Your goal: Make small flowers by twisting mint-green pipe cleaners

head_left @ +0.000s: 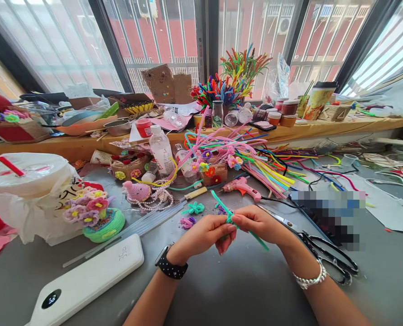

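Between my two hands is a green pipe cleaner (218, 199), bent or twisted at its middle, with one end pointing up left and the other down right. My left hand (210, 235) pinches it near the middle, fingers curled. On the other side my right hand (259, 224) grips it with thumb and finger, close against the left fingertips. Just beyond the left hand lie a green pipe-cleaner flower (194, 208) and a purple-pink one (187, 222). Another small purple piece (219, 208) is partly hidden behind the hands.
A white power bank (96, 276) and glue sticks (143, 222) lie at left, near a green flower pot (104, 225). A pink glue gun (244, 186), loose pipe cleaners (266, 174), scissors (279, 217), black glasses (333, 258) and a partly blurred phone (320, 222) lie beyond and right.
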`<action>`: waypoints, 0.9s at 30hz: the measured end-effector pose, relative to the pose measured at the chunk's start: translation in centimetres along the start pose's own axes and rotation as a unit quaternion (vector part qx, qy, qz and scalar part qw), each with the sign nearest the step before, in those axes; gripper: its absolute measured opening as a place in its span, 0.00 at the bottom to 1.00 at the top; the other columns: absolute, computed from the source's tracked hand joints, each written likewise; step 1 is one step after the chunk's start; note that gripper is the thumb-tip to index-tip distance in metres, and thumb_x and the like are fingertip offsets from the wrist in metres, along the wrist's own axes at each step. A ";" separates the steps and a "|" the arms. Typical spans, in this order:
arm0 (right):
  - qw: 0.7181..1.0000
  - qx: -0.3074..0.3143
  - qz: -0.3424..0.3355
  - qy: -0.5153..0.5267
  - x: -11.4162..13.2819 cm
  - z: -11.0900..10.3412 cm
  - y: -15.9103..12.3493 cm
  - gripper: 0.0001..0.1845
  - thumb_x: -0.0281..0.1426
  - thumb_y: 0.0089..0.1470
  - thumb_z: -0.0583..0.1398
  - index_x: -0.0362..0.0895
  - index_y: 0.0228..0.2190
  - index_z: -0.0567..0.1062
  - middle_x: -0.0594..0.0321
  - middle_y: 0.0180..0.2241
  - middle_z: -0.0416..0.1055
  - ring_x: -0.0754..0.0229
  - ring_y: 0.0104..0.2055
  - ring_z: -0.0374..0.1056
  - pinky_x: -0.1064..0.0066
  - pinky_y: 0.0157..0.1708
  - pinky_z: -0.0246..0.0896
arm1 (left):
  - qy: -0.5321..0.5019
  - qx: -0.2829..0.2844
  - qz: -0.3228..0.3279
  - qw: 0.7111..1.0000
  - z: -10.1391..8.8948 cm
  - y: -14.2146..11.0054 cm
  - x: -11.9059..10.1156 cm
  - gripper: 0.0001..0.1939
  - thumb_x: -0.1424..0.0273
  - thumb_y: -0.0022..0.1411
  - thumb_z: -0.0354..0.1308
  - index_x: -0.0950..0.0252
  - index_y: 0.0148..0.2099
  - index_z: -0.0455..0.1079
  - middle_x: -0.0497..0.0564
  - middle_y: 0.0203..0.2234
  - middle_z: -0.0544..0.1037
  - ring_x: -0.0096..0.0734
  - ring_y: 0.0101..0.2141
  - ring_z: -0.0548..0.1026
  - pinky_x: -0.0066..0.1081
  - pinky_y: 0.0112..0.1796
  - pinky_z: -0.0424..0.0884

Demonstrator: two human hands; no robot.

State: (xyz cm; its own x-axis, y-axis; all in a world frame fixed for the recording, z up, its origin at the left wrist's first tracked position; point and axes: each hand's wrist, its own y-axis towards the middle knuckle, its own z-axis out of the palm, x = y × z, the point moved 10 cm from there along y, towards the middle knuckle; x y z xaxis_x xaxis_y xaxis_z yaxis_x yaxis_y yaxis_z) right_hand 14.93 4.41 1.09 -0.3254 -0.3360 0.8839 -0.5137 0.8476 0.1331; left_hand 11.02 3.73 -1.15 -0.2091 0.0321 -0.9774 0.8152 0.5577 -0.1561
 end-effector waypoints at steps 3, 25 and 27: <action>1.000 0.002 0.000 0.016 0.0 -0.1 0.0 0.24 0.42 0.55 0.45 0.39 0.18 0.65 0.68 0.17 0.53 0.68 0.21 0.49 0.76 0.20 0.45 | -0.011 -0.022 0.025 0.999 -0.5 -0.1 -0.7 0.15 0.61 0.56 0.48 0.68 0.29 0.65 0.48 0.19 0.70 0.23 0.22 0.67 0.23 0.26 0.62; 0.996 0.038 0.016 -0.077 -0.4 0.4 -0.1 0.23 0.41 0.54 0.47 0.42 0.14 0.56 0.70 0.16 0.45 0.69 0.20 0.43 0.75 0.18 0.39 | -0.050 -0.098 -0.047 0.993 -2.4 -0.1 1.3 0.12 0.64 0.44 0.60 0.71 0.26 0.68 0.47 0.20 0.69 0.24 0.23 0.64 0.24 0.25 0.58; 0.997 0.041 0.020 -0.068 -0.5 0.4 0.0 0.22 0.42 0.54 0.47 0.42 0.14 0.55 0.70 0.16 0.45 0.69 0.20 0.43 0.75 0.18 0.38 | -0.050 -0.102 -0.045 0.992 -2.5 -0.1 1.3 0.12 0.65 0.44 0.60 0.70 0.27 0.68 0.46 0.20 0.69 0.23 0.23 0.64 0.24 0.25 0.59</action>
State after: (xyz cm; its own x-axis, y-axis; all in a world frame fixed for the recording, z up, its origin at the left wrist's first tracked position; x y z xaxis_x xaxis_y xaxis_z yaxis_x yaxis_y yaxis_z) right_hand 14.79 4.37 0.45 -0.4480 -0.3592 0.8187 -0.5592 0.8271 0.0569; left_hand 9.30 5.77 -2.06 -0.2125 -0.1020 -0.9718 0.6670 0.7117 -0.2206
